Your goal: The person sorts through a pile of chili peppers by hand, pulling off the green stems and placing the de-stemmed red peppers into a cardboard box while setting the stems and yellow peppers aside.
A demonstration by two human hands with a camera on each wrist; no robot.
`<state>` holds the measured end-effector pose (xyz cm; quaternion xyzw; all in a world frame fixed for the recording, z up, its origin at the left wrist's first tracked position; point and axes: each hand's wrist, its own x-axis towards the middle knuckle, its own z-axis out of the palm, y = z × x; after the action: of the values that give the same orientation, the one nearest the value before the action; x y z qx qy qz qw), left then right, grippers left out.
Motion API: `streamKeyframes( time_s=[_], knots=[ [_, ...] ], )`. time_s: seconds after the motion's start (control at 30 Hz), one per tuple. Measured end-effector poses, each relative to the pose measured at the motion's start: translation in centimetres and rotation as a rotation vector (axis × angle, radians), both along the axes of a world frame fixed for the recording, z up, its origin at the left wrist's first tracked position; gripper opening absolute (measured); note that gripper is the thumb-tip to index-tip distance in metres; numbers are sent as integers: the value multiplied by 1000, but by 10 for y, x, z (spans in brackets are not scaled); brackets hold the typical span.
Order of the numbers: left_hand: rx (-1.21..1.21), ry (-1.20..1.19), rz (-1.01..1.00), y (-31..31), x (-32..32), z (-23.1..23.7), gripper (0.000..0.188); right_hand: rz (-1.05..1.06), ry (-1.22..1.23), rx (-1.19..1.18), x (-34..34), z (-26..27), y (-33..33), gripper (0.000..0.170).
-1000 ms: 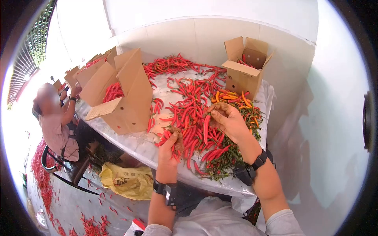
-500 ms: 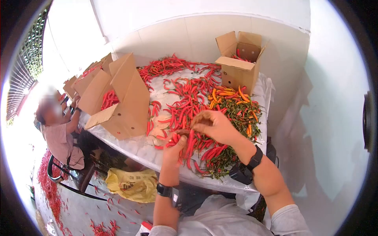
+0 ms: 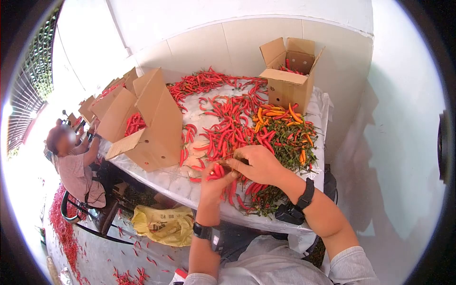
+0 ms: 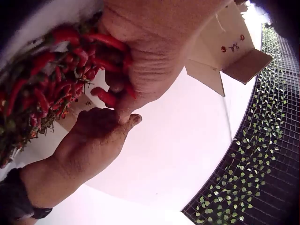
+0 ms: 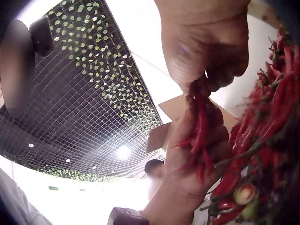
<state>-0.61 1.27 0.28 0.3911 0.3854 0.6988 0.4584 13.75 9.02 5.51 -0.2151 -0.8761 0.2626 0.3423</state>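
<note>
My left hand (image 3: 214, 186) curls round several red chillies (image 3: 216, 172) near the table's front edge; in the right wrist view these chillies (image 5: 200, 133) lie along its palm and fingers. My right hand (image 3: 259, 165) meets it from the right, with thumb and fingers pinching at the upper end of the held chillies. In the left wrist view the right hand (image 4: 91, 145) touches the left hand (image 4: 145, 61) at the fingertips. Loose red chillies (image 3: 228, 128) spread over the table beyond both hands. Green-stemmed chillies (image 3: 289, 137) lie to the right, with orange ones (image 3: 273, 114) at their back.
One open carton (image 3: 159, 135) with red chillies stands at the left, another (image 3: 287, 90) at the back right. A person (image 3: 78, 164) sits at the far left. A yellow sack (image 3: 164, 225) and scattered chillies (image 3: 130, 277) lie on the floor.
My right hand has come left and down from above the pile to meet my left hand, bringing a red chilli. The left hand has shifted slightly right.
</note>
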Motion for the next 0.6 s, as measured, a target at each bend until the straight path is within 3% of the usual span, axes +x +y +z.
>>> streamKeyframes(
  time_s=[0.17,0.27,0.37,0.47,0.6],
  knots=[
    [5,7,-24,0,-3,-1,28,53,40,-37,-3,-7,6,31],
    [-2,-55,-35,-2,-2,-1,26,130,-24,-335,-2,-1,6,31],
    [19,-58,-48,-5,0,6,24,259,130,-648,-8,-14,13,33],
    [33,-124,-63,-5,-4,-1,19,234,212,-683,-2,-5,10,34],
    [-4,-515,-59,-12,-8,10,19,-268,353,-449,11,0,31,28]
  ],
)
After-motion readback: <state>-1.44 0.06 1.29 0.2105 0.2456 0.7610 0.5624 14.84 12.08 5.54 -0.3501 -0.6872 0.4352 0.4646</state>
